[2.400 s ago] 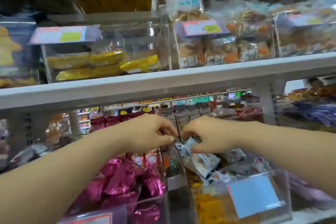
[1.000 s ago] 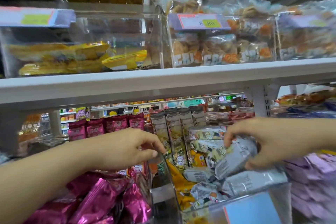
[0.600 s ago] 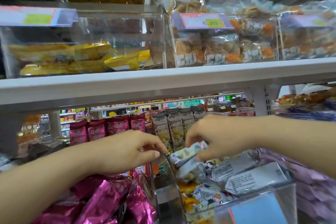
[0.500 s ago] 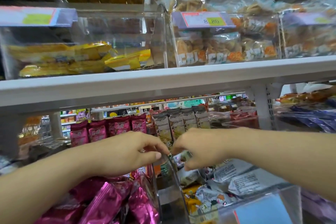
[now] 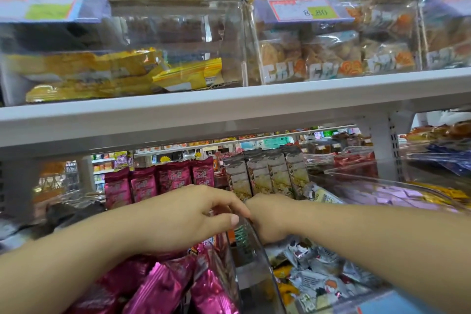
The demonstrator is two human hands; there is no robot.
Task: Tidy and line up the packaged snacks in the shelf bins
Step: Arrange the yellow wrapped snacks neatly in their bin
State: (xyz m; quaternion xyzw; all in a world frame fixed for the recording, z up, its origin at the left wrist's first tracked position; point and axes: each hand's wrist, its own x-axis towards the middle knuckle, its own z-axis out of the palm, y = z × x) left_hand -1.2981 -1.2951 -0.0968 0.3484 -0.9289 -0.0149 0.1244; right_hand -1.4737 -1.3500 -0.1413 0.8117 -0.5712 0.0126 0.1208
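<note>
Head view: both hands meet over the clear wall between two snack bins.
The left hand [image 5: 193, 216] curls thumb towards forefinger at the bin wall [image 5: 254, 250]; whether it pinches the rim, I cannot tell. The right hand [image 5: 270, 216] dips in, its fingers hidden. The grey-white packets [image 5: 313, 270] lie jumbled below it, pointing all ways. Behind it the upright packets [image 5: 262, 173] stand in a row, long axes vertical.

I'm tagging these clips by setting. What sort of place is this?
Most likely a snack aisle in a shop: a price tag reading 8.80, a white shelf holding clear bins of packaged snacks, and further stocked shelves visible behind.
</note>
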